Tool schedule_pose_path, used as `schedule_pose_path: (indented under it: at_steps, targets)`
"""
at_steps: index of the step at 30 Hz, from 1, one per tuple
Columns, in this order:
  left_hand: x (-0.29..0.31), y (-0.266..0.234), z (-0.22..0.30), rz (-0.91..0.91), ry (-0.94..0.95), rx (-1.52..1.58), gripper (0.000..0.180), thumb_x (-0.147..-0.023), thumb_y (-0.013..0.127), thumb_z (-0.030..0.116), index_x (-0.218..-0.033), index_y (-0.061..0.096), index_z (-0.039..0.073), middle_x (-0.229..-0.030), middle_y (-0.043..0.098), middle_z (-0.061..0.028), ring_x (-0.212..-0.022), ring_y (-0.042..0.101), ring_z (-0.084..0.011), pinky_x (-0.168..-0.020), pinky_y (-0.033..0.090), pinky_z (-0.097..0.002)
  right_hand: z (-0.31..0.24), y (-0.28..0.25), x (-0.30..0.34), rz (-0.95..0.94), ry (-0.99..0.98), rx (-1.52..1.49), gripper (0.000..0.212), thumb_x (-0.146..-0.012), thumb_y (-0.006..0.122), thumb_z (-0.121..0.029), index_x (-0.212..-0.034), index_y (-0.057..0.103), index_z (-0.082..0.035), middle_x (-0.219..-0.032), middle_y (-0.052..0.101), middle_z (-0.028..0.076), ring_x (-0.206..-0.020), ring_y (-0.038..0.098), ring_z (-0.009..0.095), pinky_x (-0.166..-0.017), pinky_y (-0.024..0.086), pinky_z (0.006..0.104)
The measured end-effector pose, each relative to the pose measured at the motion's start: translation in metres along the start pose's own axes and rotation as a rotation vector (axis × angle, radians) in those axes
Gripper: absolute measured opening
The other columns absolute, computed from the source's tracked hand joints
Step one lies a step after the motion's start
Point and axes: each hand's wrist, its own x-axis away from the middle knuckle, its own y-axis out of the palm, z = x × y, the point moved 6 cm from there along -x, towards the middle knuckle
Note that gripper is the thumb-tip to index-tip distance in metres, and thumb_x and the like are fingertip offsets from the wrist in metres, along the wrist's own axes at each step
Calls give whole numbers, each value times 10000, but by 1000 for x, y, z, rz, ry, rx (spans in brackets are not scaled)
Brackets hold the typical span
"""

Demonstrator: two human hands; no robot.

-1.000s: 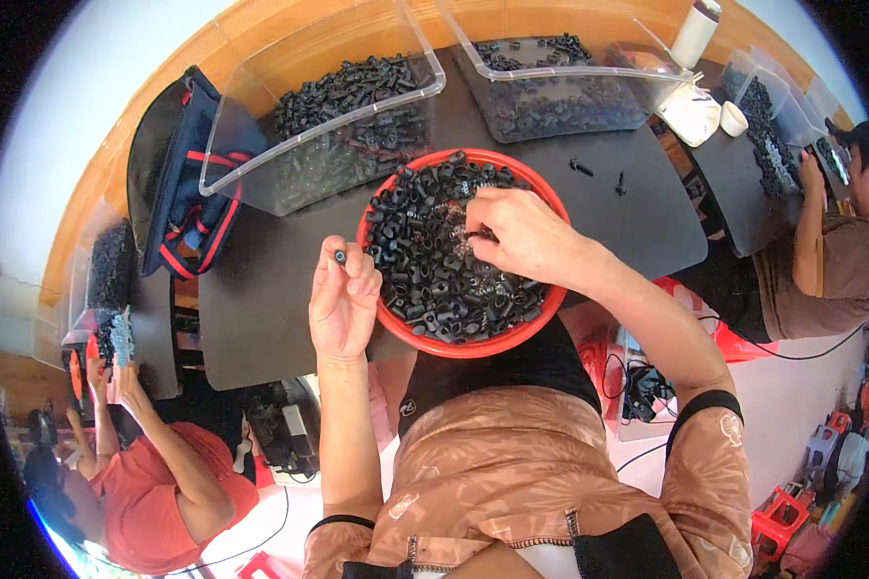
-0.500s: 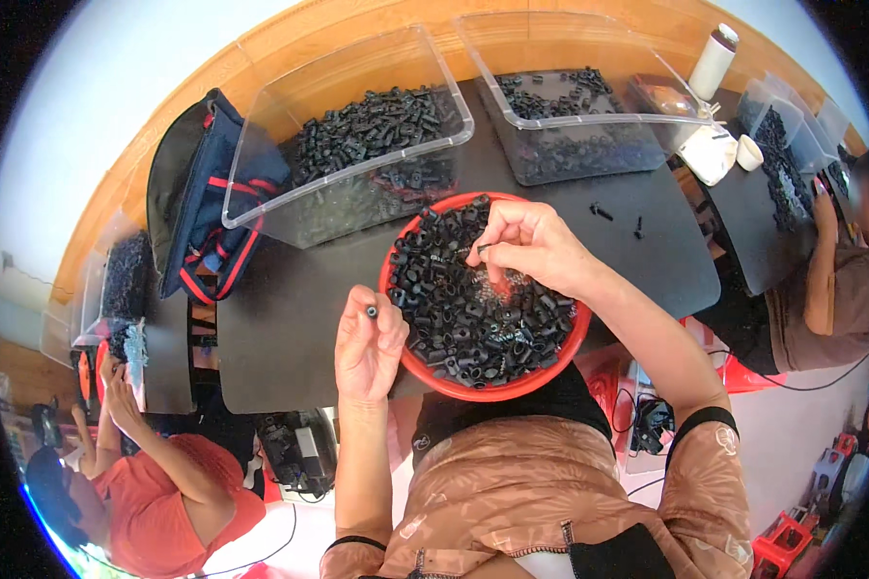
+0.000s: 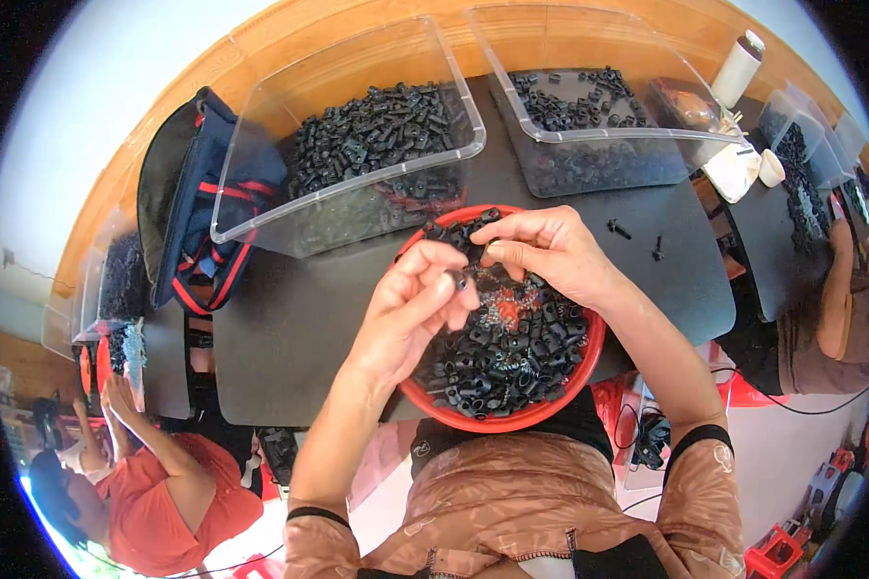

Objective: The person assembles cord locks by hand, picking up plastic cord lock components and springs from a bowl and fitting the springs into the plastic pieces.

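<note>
A red basin full of short black plastic tube fittings sits at the table's near edge, with small shiny metal bits among the fittings around its middle. Over its left part, my left hand grips one small black fitting between thumb and fingers, its round end showing. My right hand hovers above the far side of the basin, thumb and forefinger brought together. Whatever lies between those fingertips is too small and dark to make out. Both hands are close together, fingertips a short way apart.
Behind the basin stand a clear bin heaped with black parts and another clear bin holding fewer. Two loose black pieces lie right of the basin. A dark blue bag stands left. A person in red works leftward, another person rightward.
My left hand has moved right and up, from beside the basin to over it, still gripping the fitting. My right hand has shifted only slightly, and its small dark piece no longer shows clearly.
</note>
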Motion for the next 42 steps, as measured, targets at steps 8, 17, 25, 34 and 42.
schedule_pose_path:
  at_steps: [8, 17, 25, 34, 42]
  targets:
    - [-51, -7, -5, -24, -46, -151, 177, -940, 576, 178, -1078, 544, 72, -878, 629, -40, -716, 536, -84, -683, 439, -207, -14, -16, -7, -26, -127, 180, 286, -923, 522, -48, -1191, 624, -47, -829, 595, 23, -626, 498, 78, -595, 446, 225]
    - [-53, -14, -5, 102, 85, -331, 158, -944, 560, 126, -1073, 511, 50, -880, 636, -61, -725, 555, -84, -687, 462, -227, -17, -12, -5, 34, -399, 306, 358, -901, 502, -3, -1254, 552, -40, -853, 583, 65, -773, 568, 152, -737, 459, 275]
    - [-45, -16, -7, 105, 48, -424, 165, -949, 558, 136, -1065, 493, 40, -858, 625, -56, -726, 556, -87, -681, 462, -220, -7, 0, -4, -39, -247, 232, 514, -875, 523, 14, -1368, 395, -60, -849, 585, 86, -785, 597, 203, -736, 478, 325]
    - [-42, -14, -12, 91, -65, -474, 135, -950, 529, 91, -1066, 489, 34, -861, 621, -55, -734, 556, -83, -666, 457, -218, 0, -4, -3, -39, -148, 129, 560, -867, 516, 48, -1391, 351, -62, -833, 600, 70, -753, 602, 148, -695, 485, 295]
    - [-43, -11, -13, 78, -62, -495, 125, -953, 526, 87, -1060, 493, 32, -859, 618, -51, -718, 547, -77, -653, 448, -210, -4, -3, -1, -74, -97, 154, 582, -884, 511, 68, -1417, 301, -35, -852, 616, 37, -798, 584, 78, -738, 452, 228]
